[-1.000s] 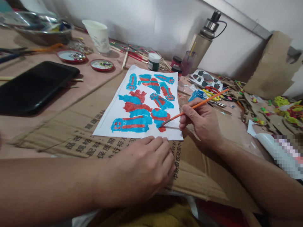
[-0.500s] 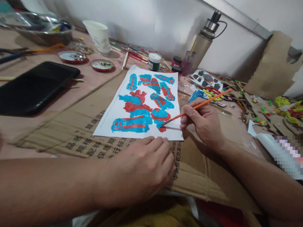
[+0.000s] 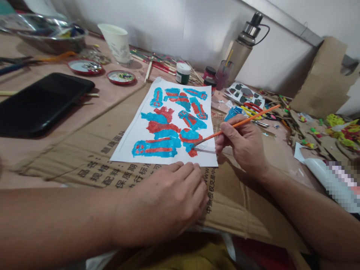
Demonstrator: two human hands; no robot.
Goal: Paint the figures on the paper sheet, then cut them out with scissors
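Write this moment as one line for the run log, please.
left grip: at near edge of painted sheet; right grip: holding orange paintbrush; brush tip: at blue-red shape; sheet: on cardboard

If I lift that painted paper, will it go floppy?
Probably: the painted paper looks like one thin sheet, so it would likely droop. Pushed, it might slide over the cardboard, though the left hand at its near edge may block it. The paint could smear if wet, since the paintbrush is right at it.
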